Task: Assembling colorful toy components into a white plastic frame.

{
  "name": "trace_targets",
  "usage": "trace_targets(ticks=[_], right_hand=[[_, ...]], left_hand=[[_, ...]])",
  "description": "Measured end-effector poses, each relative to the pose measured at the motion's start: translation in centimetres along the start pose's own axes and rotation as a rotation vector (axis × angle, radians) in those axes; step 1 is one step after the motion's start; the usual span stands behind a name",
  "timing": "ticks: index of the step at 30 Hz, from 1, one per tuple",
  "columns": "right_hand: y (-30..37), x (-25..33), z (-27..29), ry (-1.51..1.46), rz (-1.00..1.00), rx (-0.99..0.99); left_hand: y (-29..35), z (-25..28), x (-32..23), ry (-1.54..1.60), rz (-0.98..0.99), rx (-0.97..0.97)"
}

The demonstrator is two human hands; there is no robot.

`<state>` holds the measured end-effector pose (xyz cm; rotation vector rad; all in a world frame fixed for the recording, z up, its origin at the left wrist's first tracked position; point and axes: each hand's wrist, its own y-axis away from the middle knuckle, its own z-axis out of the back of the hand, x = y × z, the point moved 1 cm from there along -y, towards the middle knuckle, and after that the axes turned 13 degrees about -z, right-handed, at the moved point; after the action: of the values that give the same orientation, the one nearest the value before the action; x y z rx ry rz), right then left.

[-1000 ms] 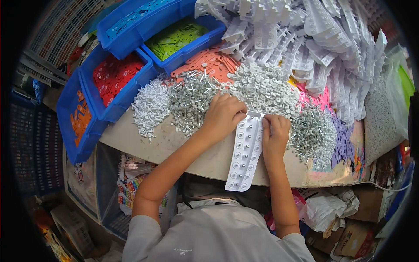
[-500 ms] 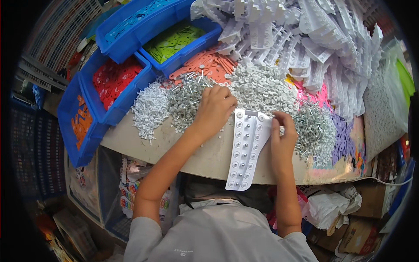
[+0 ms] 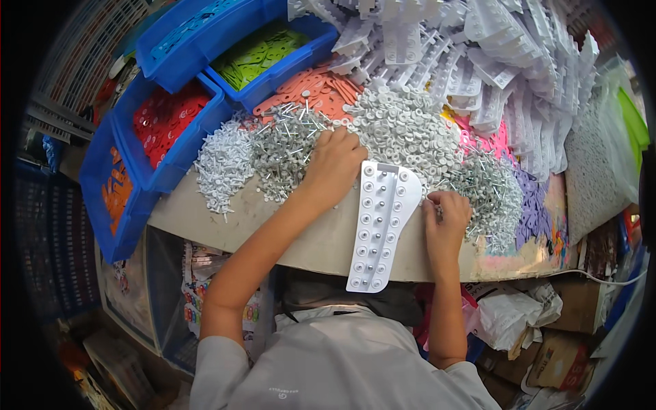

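Crowded with small parts, the beige worktable [image 3: 205, 212] runs across the middle of the view, with blue bins [image 3: 174, 147] of red, orange and green plastic pieces along its far left side. White plastic strips [image 3: 478, 55] are heaped at the far right. Between them lie a mound of white washers [image 3: 403, 126], a pile of grey screws [image 3: 283, 147] and a smaller pile of white pegs [image 3: 222, 164].

A long white tray [image 3: 377, 222] with rows of round sockets lies flat on the table, its near end hanging over the table's edge toward the person. Small metal pieces sit in several sockets.

The left hand [image 3: 335, 164] rests palm down on the screws and washers just beyond the tray's far corner, fingers curled into the heap; whether it holds anything cannot be told. The right hand [image 3: 445, 217] sits just beside the tray's right edge, fingers pinched together at another pile of screws [image 3: 488, 188], its grip contents too small to make out.
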<state>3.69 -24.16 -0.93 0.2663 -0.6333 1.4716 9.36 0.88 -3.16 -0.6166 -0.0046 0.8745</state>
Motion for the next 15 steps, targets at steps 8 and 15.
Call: trace_targets(ticks=[8,15], right_hand=[[0.6,-0.6,2.2,0.148,0.036,0.042],[0.5,-1.0,2.2,0.152,0.018,0.125]], left_hand=[[0.2,2.5,0.0,0.024,0.133,-0.034],[1.1,5.4,-1.4,0.288,0.128,-0.132]])
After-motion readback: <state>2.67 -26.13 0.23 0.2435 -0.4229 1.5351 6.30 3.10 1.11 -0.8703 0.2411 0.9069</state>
